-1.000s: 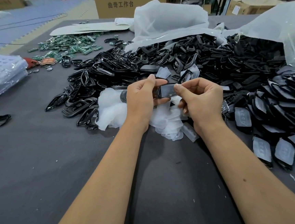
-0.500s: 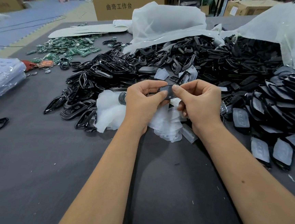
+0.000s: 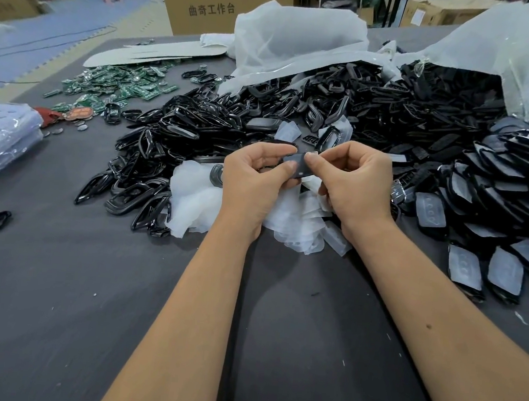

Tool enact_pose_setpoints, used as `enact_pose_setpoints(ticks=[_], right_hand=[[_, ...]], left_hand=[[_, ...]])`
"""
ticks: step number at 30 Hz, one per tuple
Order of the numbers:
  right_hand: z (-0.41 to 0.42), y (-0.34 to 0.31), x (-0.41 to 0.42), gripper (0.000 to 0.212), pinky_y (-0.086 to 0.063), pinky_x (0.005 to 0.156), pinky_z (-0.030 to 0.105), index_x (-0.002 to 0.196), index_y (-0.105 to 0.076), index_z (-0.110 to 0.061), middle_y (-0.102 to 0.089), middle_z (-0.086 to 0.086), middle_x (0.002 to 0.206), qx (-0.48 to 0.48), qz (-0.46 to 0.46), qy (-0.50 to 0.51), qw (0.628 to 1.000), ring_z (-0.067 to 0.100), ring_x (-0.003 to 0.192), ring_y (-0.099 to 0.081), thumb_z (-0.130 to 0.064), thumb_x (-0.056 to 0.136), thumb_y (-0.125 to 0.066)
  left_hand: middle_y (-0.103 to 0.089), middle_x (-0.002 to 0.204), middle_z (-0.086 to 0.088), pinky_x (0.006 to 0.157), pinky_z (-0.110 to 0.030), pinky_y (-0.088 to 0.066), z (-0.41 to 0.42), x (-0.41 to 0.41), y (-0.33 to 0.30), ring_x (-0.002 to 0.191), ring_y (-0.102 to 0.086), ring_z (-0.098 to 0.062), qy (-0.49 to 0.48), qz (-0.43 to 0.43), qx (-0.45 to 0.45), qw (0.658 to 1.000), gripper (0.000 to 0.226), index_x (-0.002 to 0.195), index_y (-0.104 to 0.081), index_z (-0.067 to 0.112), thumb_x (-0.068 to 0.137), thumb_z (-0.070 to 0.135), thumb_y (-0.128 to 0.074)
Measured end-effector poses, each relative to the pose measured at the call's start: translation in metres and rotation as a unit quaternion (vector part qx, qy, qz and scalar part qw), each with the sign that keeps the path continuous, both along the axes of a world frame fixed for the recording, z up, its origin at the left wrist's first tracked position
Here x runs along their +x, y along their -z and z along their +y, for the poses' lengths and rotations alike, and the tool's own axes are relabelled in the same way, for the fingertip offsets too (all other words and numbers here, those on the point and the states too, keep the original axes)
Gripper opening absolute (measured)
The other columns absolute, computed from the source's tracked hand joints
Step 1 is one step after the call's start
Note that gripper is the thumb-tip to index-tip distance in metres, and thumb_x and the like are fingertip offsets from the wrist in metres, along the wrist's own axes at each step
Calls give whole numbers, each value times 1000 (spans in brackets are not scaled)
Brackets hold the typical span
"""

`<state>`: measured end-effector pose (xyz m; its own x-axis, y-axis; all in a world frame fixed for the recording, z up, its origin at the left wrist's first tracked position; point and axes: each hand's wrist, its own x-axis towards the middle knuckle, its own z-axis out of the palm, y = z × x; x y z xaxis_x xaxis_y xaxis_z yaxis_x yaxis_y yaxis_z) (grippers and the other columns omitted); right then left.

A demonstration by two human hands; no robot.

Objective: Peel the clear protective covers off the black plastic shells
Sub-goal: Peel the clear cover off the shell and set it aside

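Both hands meet above the dark grey felt-covered table (image 3: 55, 310), working on one small black plastic shell (image 3: 298, 166) held between them. Her or his left hand (image 3: 252, 183) curls round the shell's near end, thumb on top and fingers underneath. From the other side, the right hand (image 3: 357, 183) pinches the shell's far edge between thumb and forefinger, the remaining fingers tucked in. Whether a clear cover is lifting off that shell cannot be told.

Directly beneath the hands lies a heap of crumpled, translucent white peeled covers (image 3: 193, 200). Left of the left hand sprawls a pile of glossy black oval plastic frames (image 3: 150, 171), and beyond that a scatter of small green circuit boards (image 3: 113, 88). Right of the right hand, overlapping rows of flat black shells still wearing cloudy clear covers (image 3: 506, 272) spread toward the table's edge. Beyond the hands, a great mound of black plastic parts (image 3: 393, 106) spills from big translucent white plastic bags (image 3: 296, 40). Farther back stands a brown cardboard box with printed characters (image 3: 223, 1). Far left of the hands sits a stack of clear plastic trays (image 3: 3, 139).
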<state>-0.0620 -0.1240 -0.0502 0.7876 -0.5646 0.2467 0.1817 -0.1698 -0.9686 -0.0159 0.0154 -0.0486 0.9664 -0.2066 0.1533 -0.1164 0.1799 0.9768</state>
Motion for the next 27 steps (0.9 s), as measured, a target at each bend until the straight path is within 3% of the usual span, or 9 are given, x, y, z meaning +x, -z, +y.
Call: enact_pose_setpoints(ticks=[7,14,22,27], right_hand=[[-1,1,2,25,-48,53,27,73,-70,-19,-73,6,70,-4,7,15,1000,19,57,-63,-26,76,-93],[-5,-7,-3,16,-37,39,18,86,-70,-11,-65,2,60,126,8,-100,987,9,41,-52,-10,84,-86],[-8,-11,-5,13,-38,43,20,86,-72,-15,-65,0,64,162,25,-144,976,12,49,-49,-12,85,-85],[-9,-12,-5,14,-42,46,20,87,-70,-13,-66,-2,66,164,22,-151,975,11,54,-54,-9,86,-83]], left_hand=[[-78,83,-10,71,-29,-62,1,-1,-2,77,-76,-22,-2,13,-9,1000,22,91,-76,12,87,-10,-73],[-75,80,-11,72,-30,-62,2,-4,-6,74,-74,-22,14,31,-41,999,21,92,-74,7,87,-13,-70],[-75,82,-12,67,-23,-57,3,-5,-8,76,-74,-23,34,26,-54,998,24,94,-74,8,89,-14,-66],[-75,85,-14,72,-29,-59,3,-7,-8,78,-74,-23,40,19,-58,997,17,94,-73,7,87,-9,-74]])
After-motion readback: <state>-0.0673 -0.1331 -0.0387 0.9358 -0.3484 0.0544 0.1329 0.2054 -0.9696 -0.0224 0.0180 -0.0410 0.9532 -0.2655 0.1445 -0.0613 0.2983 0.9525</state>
